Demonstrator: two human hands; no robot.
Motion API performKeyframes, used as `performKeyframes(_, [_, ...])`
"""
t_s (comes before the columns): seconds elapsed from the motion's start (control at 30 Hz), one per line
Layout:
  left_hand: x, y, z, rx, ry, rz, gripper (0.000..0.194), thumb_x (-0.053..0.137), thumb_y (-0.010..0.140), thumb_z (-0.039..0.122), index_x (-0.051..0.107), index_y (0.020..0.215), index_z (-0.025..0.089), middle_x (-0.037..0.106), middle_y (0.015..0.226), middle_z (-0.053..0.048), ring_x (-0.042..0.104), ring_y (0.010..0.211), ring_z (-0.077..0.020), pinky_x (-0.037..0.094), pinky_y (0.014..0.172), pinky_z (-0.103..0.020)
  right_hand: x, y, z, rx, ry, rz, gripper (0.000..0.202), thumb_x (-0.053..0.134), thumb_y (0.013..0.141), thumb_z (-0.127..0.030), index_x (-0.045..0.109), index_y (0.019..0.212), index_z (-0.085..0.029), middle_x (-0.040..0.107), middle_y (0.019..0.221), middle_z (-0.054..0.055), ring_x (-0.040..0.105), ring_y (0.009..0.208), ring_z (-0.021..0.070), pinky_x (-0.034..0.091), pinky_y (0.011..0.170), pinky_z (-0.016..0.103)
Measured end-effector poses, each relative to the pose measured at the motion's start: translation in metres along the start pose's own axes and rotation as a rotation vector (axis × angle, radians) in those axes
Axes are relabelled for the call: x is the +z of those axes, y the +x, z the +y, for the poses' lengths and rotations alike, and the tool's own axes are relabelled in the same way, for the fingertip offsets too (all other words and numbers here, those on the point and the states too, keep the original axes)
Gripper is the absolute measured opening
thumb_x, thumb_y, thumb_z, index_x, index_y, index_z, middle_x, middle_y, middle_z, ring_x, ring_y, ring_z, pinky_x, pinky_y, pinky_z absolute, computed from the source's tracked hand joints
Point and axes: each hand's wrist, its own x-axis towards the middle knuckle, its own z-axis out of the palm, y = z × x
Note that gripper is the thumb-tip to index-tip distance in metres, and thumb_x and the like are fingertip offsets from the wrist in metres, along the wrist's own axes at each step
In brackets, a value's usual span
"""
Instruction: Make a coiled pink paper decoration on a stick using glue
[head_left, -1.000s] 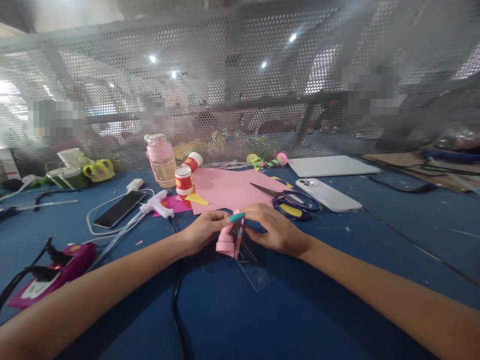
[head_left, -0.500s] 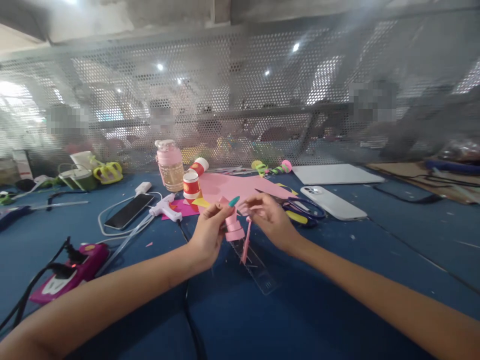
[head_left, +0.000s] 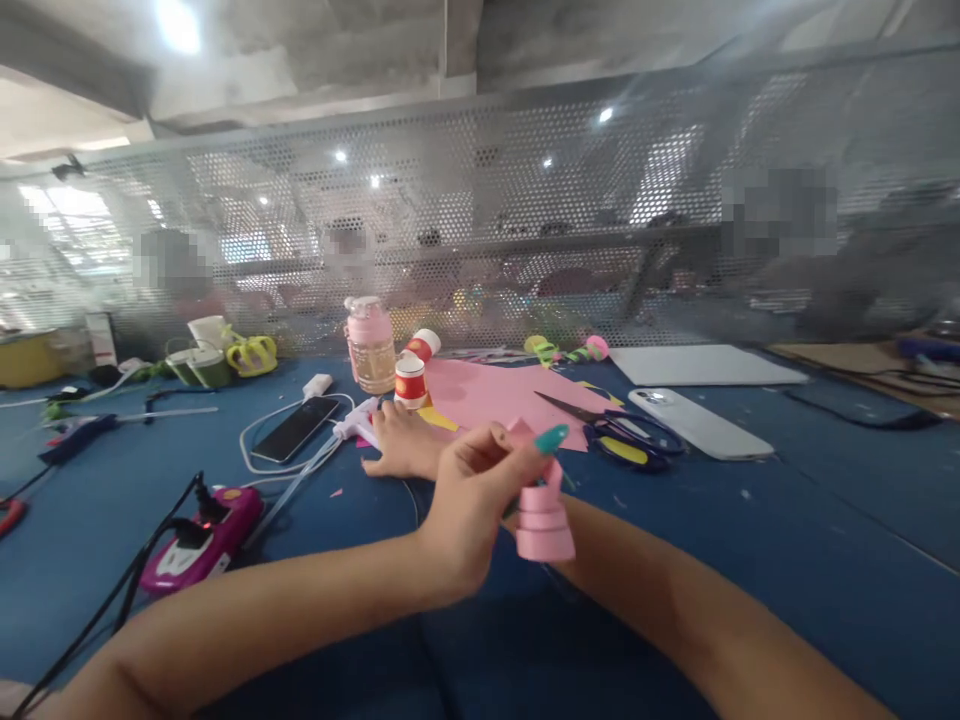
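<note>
My left hand, with a teal nail on its thumb, pinches a small pink paper piece in mid-air. The piece has stacked rings at its base and a curled strip above. Reaching leftward behind it, my right hand is low over the table, thumb and fingers apart. Its fingertips are right beside the white glue gun; whether they touch it I cannot tell. My right forearm passes behind the pink piece. Past both hands lies a pink paper sheet.
Dark-blue scissors and a white phone lie to the right. A pink bottle and red-and-white paper cups stand behind. On the left are a black phone and a magenta power strip with cables.
My right hand has left the pink piece and crossed leftward to beside the glue gun. My left hand has moved right and nearer with the piece. The view has tilted up.
</note>
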Motion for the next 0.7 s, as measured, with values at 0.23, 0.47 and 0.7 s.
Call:
performKeyframes(0.23, [0.004, -0.010, -0.001, -0.044, -0.036, -0.135, 0.033, 0.077, 0.055, 0.031, 0.049, 0.053, 0.014, 0.055, 0.048, 0.003, 0.049, 0.044, -0.0067, 0.039, 0.047, -0.020, 0.019, 0.030, -0.022, 0.397, -0.013, -0.109, 0.026, 0.056, 0.081, -0.025, 0.054, 0.103, -0.010, 0.057, 0.102, 0.010, 0.059, 0.085, 0.0186, 0.051, 0.069, 0.034])
performKeyframes(0.47, [0.006, -0.020, -0.002, -0.096, 0.017, -0.223, 0.035, 0.076, 0.057, 0.035, 0.048, 0.053, 0.015, 0.055, 0.048, 0.001, 0.051, 0.044, -0.0077, 0.038, 0.045, -0.020, 0.009, 0.028, -0.020, 0.475, 0.236, 0.031, 0.027, 0.055, 0.073, -0.013, 0.047, 0.097, -0.003, 0.048, 0.111, 0.029, 0.058, 0.092, 0.0305, 0.049, 0.072, 0.041])
performKeyframes(0.7, [0.006, -0.028, -0.005, -0.183, 0.002, -0.354, 0.034, 0.075, 0.059, 0.034, 0.048, 0.052, 0.014, 0.057, 0.050, 0.000, 0.052, 0.046, -0.0085, 0.039, 0.046, -0.021, -0.022, 0.051, 0.011, 0.584, 0.698, 0.164, 0.022, 0.033, 0.087, -0.029, 0.043, 0.070, -0.019, 0.055, 0.059, 0.003, 0.059, 0.058, 0.0159, 0.050, 0.052, 0.027])
